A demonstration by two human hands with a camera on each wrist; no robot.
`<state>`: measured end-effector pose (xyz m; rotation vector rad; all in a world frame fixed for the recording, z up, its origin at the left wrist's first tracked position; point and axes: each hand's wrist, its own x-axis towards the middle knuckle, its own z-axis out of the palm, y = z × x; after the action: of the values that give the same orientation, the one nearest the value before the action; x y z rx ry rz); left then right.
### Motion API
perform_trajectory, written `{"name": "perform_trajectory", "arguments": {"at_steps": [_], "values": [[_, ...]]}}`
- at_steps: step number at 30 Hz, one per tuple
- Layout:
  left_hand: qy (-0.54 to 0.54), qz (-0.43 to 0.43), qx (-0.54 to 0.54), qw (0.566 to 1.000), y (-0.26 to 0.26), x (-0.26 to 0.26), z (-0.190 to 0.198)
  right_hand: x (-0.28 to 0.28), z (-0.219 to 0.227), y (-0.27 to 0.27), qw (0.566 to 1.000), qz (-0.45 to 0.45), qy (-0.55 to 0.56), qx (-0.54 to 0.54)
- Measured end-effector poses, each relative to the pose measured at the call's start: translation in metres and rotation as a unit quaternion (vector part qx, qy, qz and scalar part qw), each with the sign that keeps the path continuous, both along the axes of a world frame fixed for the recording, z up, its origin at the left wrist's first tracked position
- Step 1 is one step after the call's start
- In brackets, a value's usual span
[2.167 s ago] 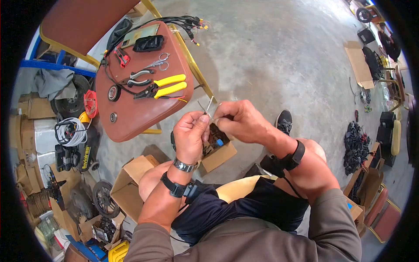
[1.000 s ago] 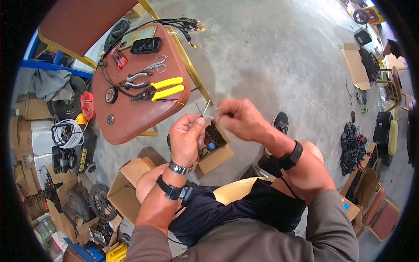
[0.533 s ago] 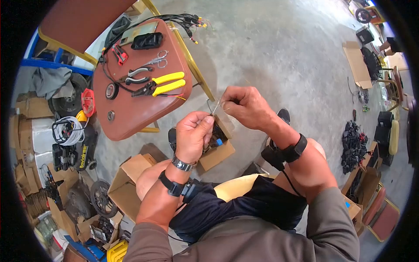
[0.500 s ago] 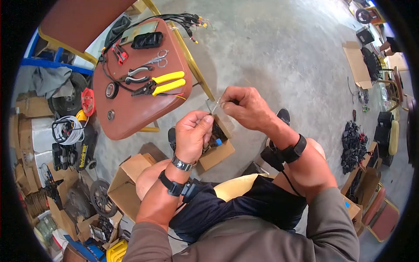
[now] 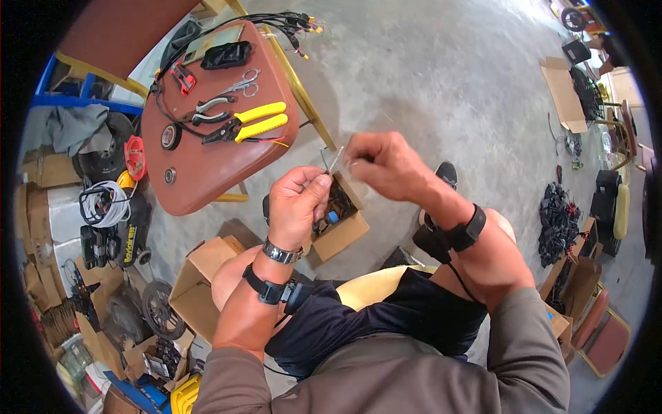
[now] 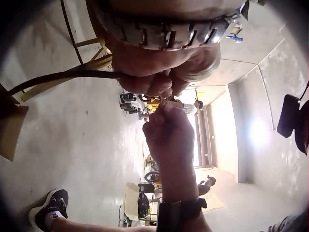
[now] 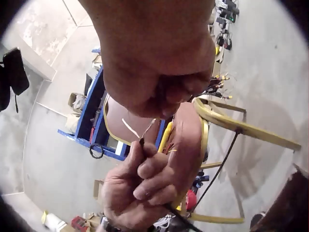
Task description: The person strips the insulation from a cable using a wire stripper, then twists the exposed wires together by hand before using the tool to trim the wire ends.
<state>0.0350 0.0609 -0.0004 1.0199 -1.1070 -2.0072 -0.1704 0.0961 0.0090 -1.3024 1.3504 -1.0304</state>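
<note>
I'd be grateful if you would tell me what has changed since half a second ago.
The right hand has shifted slightly to the person's right, and a small gap now shows between it and the wires in the head view. Whether it released a strand is unclear. The left hand still pinches the cable; the yellow-handled pliers haven't moved.

Workshop of sorts, prob. elec./repair: bare conc. floor (image 5: 414, 76), yellow-handled pliers (image 5: 262, 120) + scissors (image 5: 244, 83) on chair seat (image 5: 214, 169), bundled cables w/ connectors (image 5: 288, 25), wheel (image 5: 163, 309) amid cardboard boxes (image 5: 195, 288), plus heap of blk. parts (image 5: 559, 224) on floor, far R. side.
</note>
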Motion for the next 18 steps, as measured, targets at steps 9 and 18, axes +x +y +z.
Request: {"name": "perform_trajectory", "arguments": {"at_steps": [9,18], "values": [[0.01,0.027,0.006,1.0,-0.004,0.003,0.003,-0.015,0.002,-0.007,0.993,-0.027,0.112,-0.015],[-0.046,0.042,-0.031,0.998,-0.02,0.013,0.005,0.01,-0.044,0.008,0.942,0.111,0.314,-0.04]]}}
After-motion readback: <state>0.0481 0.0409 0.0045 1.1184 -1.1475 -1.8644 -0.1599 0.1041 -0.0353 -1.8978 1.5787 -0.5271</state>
